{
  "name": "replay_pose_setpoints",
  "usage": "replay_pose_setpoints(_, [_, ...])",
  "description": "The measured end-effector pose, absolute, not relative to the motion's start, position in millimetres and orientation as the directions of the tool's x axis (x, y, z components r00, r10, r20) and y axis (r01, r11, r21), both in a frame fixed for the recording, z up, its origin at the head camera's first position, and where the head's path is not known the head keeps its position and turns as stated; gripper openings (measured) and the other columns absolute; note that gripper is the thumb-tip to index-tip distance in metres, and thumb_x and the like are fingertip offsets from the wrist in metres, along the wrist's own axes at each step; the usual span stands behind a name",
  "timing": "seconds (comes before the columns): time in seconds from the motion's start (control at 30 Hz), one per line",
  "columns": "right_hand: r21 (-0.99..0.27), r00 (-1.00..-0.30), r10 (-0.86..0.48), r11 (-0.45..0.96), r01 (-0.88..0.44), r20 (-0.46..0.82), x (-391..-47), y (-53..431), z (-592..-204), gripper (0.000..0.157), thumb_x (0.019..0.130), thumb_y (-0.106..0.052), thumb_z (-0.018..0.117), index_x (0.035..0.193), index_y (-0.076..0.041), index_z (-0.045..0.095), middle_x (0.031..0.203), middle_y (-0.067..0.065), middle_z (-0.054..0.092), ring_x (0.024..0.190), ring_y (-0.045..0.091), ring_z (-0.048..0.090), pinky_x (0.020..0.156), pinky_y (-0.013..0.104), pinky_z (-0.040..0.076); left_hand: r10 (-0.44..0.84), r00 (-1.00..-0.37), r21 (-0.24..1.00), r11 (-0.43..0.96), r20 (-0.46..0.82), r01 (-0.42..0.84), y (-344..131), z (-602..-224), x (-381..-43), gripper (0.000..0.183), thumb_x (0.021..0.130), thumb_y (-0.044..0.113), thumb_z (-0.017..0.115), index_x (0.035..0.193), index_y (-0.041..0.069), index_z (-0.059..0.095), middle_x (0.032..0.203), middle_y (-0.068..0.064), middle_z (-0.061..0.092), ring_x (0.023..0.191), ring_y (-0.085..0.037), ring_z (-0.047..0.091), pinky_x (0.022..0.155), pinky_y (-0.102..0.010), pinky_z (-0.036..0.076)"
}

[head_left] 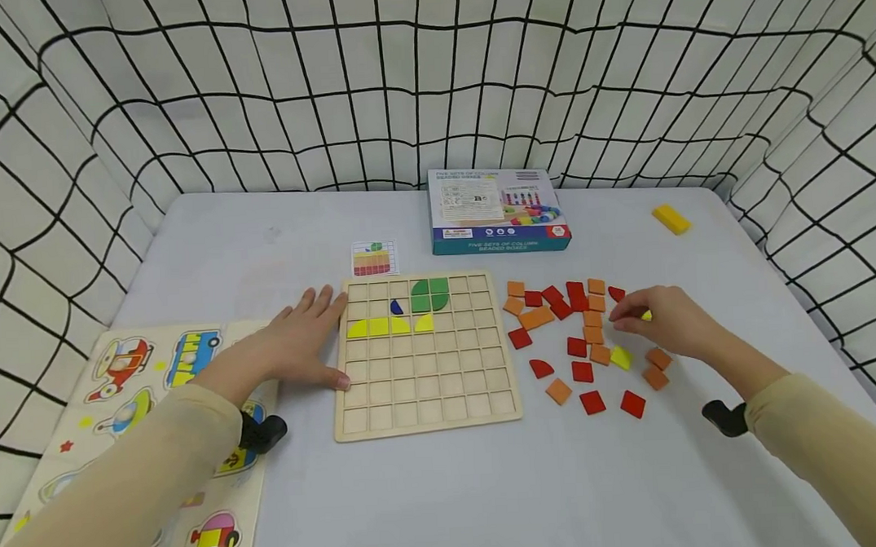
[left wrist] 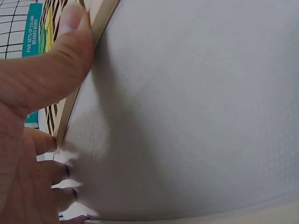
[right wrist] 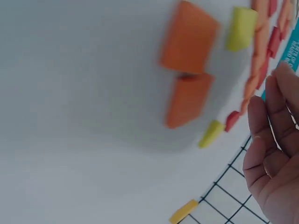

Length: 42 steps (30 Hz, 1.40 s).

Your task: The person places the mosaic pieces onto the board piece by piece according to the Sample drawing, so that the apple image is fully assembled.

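Note:
My left hand [head_left: 304, 332] lies with spread fingers at the left edge of a wooden grid board [head_left: 429, 400], its thumb on the frame. The left wrist view shows the thumb [left wrist: 70, 51] along that edge. In the board sit green pieces [head_left: 430, 295], a row of yellow pieces [head_left: 378, 327] and a small blue piece [head_left: 396, 307]. My right hand [head_left: 656, 321] hovers over scattered pieces, fingers loosely bent; nothing shows between thumb and fingers. Below it lie a yellow piece [right wrist: 211, 134], two orange squares [right wrist: 190, 37] and a red piece [head_left: 616, 293].
Red squares [head_left: 593, 402] and orange squares [head_left: 559, 391] lie right of the board. A pattern card [head_left: 374, 258] sits behind it, beside a bead box [head_left: 500, 209]. A yellow block [head_left: 671, 219] is at the back right, a vehicle puzzle board [head_left: 97, 378] at the left. Black netting surrounds the table.

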State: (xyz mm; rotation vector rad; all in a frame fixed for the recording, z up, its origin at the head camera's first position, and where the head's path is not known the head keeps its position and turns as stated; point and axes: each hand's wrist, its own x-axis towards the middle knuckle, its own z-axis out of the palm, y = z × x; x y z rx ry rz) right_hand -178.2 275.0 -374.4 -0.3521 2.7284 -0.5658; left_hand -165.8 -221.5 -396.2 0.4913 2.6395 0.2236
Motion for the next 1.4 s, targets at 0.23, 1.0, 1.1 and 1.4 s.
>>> replay_pose_setpoints(0.23, [-0.399, -0.895, -0.300, 0.903, -0.156, -0.330, -160.7, 286.5, -388.7, 0.032, 0.089, -0.027, 0.081, 0.113, -0.007, 0.074, 0.102, 0.004, 0.072, 0.098, 0.022, 0.062, 0.076, 0.027, 0.057, 0.379, -0.841, 0.253, 0.920, -0.387, 0.299, -224.9, -395.3, -163.9, 0.132, 0.072, 0.063, 0.083, 0.161, -0.005, 0.014, 0.167, -0.034, 0.007, 0.153, -0.058, 0.006, 0.118, -0.076, 0.018])
replay_pose_setpoints(1.0, [-0.672, -0.930, -0.290, 0.737, -0.066, -0.227, -152.0, 284.4, -387.6, 0.026, 0.094, -0.015, 0.075, 0.117, -0.004, 0.071, 0.109, 0.012, 0.072, 0.097, 0.024, 0.066, 0.073, 0.019, 0.058, 0.384, -0.840, 0.244, 0.919, -0.383, 0.309, -222.5, -397.9, -164.5, 0.131, 0.072, 0.063, 0.083, 0.162, -0.004, 0.014, 0.167, -0.034, 0.008, 0.153, -0.058, 0.006, 0.118, -0.076, 0.019])
replay_pose_setpoints(1.1, [-0.713, -0.933, -0.276, 0.700, -0.032, -0.230, -158.6, 269.5, -384.1, 0.030, 0.095, -0.015, 0.073, 0.122, -0.002, 0.070, 0.117, 0.016, 0.071, 0.108, 0.029, 0.068, 0.081, 0.018, 0.059, 0.380, -0.842, 0.242, 0.921, -0.383, 0.305, -222.3, -397.3, -164.4, 0.131, 0.072, 0.063, 0.084, 0.162, -0.004, 0.014, 0.167, -0.034, 0.008, 0.153, -0.058, 0.006, 0.118, -0.076, 0.019])
replay_pose_setpoints(1.4, [-0.750, -0.906, -0.252, 0.653, 0.100, -0.340, -188.5, 188.2, -386.1, 0.028, 0.095, -0.023, 0.075, 0.121, -0.012, 0.076, 0.126, 0.011, 0.067, 0.114, 0.026, 0.060, 0.085, 0.026, 0.058, 0.379, -0.845, 0.248, 0.921, -0.377, 0.302, -222.7, -396.7, -163.5, 0.131, 0.072, 0.062, 0.084, 0.162, -0.003, 0.015, 0.167, -0.034, 0.008, 0.153, -0.057, 0.007, 0.118, -0.075, 0.019])
